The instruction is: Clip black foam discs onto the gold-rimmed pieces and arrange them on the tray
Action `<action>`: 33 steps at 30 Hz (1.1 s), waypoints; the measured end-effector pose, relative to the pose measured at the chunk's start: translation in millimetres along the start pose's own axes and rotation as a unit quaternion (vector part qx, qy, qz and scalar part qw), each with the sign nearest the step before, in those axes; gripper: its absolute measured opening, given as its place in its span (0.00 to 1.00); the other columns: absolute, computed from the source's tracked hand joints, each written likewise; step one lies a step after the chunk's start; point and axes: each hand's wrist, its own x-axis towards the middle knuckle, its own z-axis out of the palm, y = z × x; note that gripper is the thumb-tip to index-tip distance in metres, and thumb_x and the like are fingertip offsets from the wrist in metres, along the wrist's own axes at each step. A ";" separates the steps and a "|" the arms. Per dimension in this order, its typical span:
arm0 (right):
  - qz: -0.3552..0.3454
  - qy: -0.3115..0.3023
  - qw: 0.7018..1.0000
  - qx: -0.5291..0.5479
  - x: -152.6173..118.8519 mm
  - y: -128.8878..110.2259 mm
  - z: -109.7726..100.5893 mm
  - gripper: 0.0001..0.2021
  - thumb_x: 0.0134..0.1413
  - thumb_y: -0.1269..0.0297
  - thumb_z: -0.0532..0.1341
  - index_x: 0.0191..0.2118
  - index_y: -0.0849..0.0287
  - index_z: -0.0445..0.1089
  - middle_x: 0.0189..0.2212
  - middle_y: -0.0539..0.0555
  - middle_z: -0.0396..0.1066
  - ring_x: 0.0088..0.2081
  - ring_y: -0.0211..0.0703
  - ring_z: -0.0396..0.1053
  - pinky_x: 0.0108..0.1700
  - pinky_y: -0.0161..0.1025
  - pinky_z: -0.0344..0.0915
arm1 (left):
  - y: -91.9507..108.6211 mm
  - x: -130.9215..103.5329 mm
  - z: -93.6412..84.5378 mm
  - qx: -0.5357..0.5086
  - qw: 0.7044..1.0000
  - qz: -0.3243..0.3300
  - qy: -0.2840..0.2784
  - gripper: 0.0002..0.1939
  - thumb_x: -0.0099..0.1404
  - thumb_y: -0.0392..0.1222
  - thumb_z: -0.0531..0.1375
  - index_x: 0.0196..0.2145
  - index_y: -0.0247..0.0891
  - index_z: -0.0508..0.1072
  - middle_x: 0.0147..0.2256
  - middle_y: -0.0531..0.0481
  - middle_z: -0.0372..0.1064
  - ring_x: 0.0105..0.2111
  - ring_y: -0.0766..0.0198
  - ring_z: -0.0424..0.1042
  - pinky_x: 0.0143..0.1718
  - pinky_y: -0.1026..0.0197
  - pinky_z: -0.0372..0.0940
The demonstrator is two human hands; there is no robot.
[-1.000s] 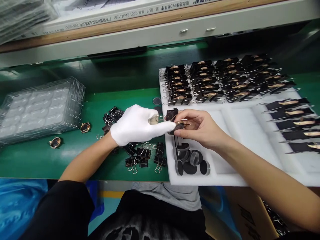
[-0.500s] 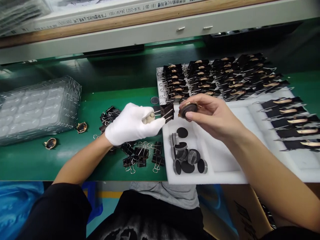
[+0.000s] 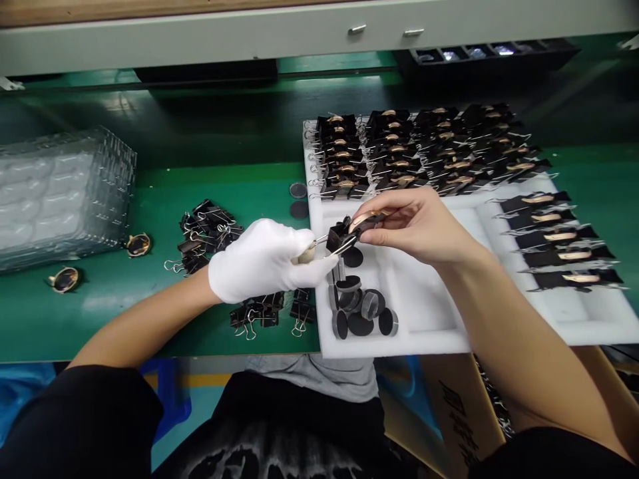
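My left hand (image 3: pixel 272 259), in a white glove, pinches the wire handles of a black binder clip (image 3: pixel 338 237). Between the thumb and fingers of my bare right hand (image 3: pixel 414 223) is a round watch case (image 3: pixel 367 221) with a gold rim and dark face. The clip's jaws meet the near edge of the case; how far they reach over it is hidden. Below both hands, several black discs (image 3: pixel 360 324) lie in a compartment of the white foam tray (image 3: pixel 429 344). Loose binder clips (image 3: pixel 257 313) lie on the green table beside and under my left forearm.
Rows of clipped watch cases (image 3: pixel 397 152) fill the tray's back, with another column (image 3: pixel 559 236) at right. Clear plastic trays (image 3: pixel 60 193) are stacked at left. Two loose watch cases (image 3: pixel 64 279) lie near them. A shelf edge (image 3: pixel 200 43) crosses above the table.
The binder clip and watch case, apart before, are now together at the case's edge. My left hand has lowered slightly and turned the clip. The view has shifted a little.
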 end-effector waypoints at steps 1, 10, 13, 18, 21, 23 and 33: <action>-0.001 0.000 1.000 0.001 -0.2 0.2 0.4 0.11 0.45 0.57 0.80 0.35 0.50 0.84 0.35 0.51 0.82 0.37 0.46 0.81 0.44 0.45 0.80 | 0.4 -0.5 0.4 -0.003 1.000 -0.004 -0.005 0.28 0.69 0.46 0.63 0.23 0.41 0.47 0.19 0.62 0.40 0.19 0.74 0.41 0.20 0.62 0.40; -0.004 0.009 1.000 0.026 -0.9 4.0 3.5 0.10 0.46 0.62 0.80 0.36 0.50 0.84 0.36 0.50 0.83 0.38 0.45 0.81 0.44 0.42 0.80 | 3.7 4.5 -9.3 0.032 0.995 -0.062 -0.071 0.29 0.70 0.56 0.61 0.22 0.41 0.51 0.16 0.60 0.48 0.18 0.71 0.46 0.21 0.61 0.43; 0.005 0.056 0.993 0.101 0.8 4.8 5.6 0.16 0.43 0.59 0.81 0.40 0.48 0.83 0.38 0.49 0.82 0.41 0.46 0.80 0.48 0.44 0.80 | -1.2 10.6 -35.4 0.047 0.975 -0.090 -0.198 0.28 0.75 0.60 0.53 0.22 0.41 0.58 0.17 0.57 0.52 0.17 0.68 0.49 0.23 0.59 0.44; 0.043 0.139 0.957 0.251 2.9 1.3 7.2 0.19 0.36 0.51 0.82 0.32 0.47 0.78 0.32 0.46 0.76 0.37 0.44 0.77 0.41 0.45 0.80 | -10.1 7.1 -60.2 0.114 0.919 -0.115 -0.358 0.30 0.74 0.64 0.53 0.22 0.41 0.65 0.15 0.56 0.53 0.16 0.65 0.50 0.24 0.57 0.44; 0.063 0.146 0.946 0.284 2.4 0.8 10.0 0.18 0.37 0.52 0.82 0.31 0.50 0.77 0.32 0.46 0.74 0.37 0.41 0.76 0.42 0.42 0.81 | -9.2 -0.1 -49.6 0.137 0.890 -0.105 -0.422 0.24 0.70 0.64 0.60 0.28 0.42 0.73 0.17 0.55 0.58 0.17 0.64 0.52 0.25 0.58 0.44; 0.080 0.137 0.945 0.285 1.9 1.3 12.8 0.18 0.38 0.52 0.82 0.32 0.51 0.77 0.33 0.46 0.74 0.36 0.39 0.76 0.40 0.41 0.81 | -8.4 -2.7 -41.5 0.129 0.882 -0.098 -0.443 0.18 0.70 0.57 0.62 0.28 0.42 0.73 0.18 0.55 0.60 0.17 0.64 0.52 0.25 0.58 0.44; 0.095 -0.042 0.981 0.163 -5.7 -4.7 19.3 0.12 0.56 0.52 0.75 0.40 0.53 0.83 0.47 0.58 0.82 0.45 0.51 0.81 0.39 0.44 0.81 | -9.0 15.0 -64.2 0.029 0.965 -0.220 -0.136 0.19 0.68 0.44 0.55 0.20 0.40 0.57 0.20 0.57 0.52 0.22 0.69 0.50 0.28 0.60 0.49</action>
